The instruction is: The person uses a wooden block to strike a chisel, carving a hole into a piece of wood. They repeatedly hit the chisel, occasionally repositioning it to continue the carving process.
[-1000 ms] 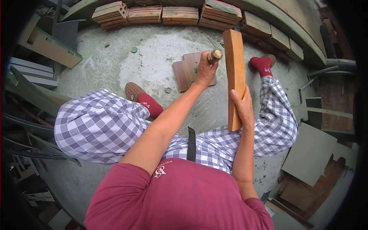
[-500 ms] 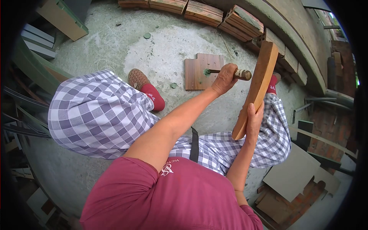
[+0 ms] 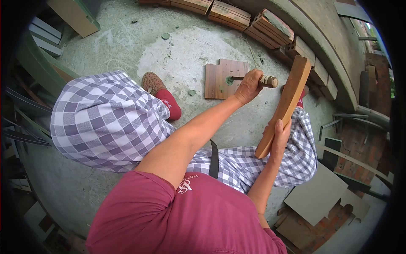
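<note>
My left hand (image 3: 248, 87) is closed around a chisel (image 3: 269, 81), whose light-wrapped handle sticks out past my fist toward the right. Its dark blade points left, with the tip at a green-specked spot on a brown wood-grain board (image 3: 215, 82) lying on the concrete floor. In my right hand (image 3: 280, 137) is a thick wooden block (image 3: 289, 95), gripped near its lower end with the thumb along it. The block's far end is raised beside the chisel handle, with a gap between them.
A row of bricks (image 3: 228, 16) curves along the low concrete ledge at the back right. My shoe (image 3: 152, 82) is left of the board. Flat panels (image 3: 317, 194) lie at the right, and more boards (image 3: 74, 17) stand at the upper left. Round green bits dot the floor.
The wooden block's raised end has come slightly down and to the right, away from the chisel handle. My left hand and the chisel stay nearly in place on the board.
</note>
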Tool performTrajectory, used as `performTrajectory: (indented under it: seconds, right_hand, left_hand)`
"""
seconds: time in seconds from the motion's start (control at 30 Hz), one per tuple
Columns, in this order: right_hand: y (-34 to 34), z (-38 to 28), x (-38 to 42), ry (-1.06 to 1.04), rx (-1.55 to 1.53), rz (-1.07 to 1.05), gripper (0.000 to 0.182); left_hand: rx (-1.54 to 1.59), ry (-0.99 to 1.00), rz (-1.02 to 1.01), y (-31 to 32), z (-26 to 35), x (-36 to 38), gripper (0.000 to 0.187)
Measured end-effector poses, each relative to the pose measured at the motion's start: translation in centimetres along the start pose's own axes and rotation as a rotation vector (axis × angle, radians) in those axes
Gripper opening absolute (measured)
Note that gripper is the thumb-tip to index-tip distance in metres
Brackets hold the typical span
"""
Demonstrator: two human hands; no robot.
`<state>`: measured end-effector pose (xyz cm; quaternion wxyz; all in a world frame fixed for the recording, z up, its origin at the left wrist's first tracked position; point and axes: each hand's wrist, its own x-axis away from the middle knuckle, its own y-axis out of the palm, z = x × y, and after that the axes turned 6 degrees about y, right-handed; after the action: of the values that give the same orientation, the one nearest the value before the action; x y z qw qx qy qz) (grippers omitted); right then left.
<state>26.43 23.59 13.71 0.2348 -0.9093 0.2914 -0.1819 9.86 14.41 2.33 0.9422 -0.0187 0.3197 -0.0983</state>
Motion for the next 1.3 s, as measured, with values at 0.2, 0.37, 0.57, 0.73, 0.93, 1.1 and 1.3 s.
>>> performTrajectory:
  seconds: [0.2,0.37,0.57,0.73,0.93,1.1,1.3]
  right_hand:
    - [-0.1,0.2,0.0,-0.003,0.002,-0.010,0.060]
    - [-0.1,0.4,0.0,-0.017,-0.020,-0.011,0.062]
    - [0.5,-2.3,1.3,-0.099,-0.088,0.138,0.071]
    - [2.9,-5.7,2.9,-0.080,-0.316,0.125,0.074]
    - [4.1,-2.7,1.7,0.136,-0.063,-0.061,0.071]
    - [1.9,-6.4,1.8,-0.109,-0.148,0.106,0.076]
    - [1.3,-9.9,2.1,-0.284,-0.240,0.250,0.078]
  left_hand:
    - [-0.015,0.009,-0.020,-0.2,-0.1,0.1,0.053]
    - [-0.024,0.001,-0.015,-0.2,-0.1,0.1,0.053]
    - [-0.013,-0.048,-0.005,-0.4,0.4,0.0,0.053]
    - [0.013,-0.122,0.031,-0.4,0.2,-0.3,0.050]
    - [0.051,-0.155,0.049,-0.4,-0.4,-0.2,0.046]
    - [0.023,-0.080,0.021,-0.4,0.3,0.0,0.046]
    - [0.012,-0.081,-0.020,0.1,0.4,0.0,0.047]
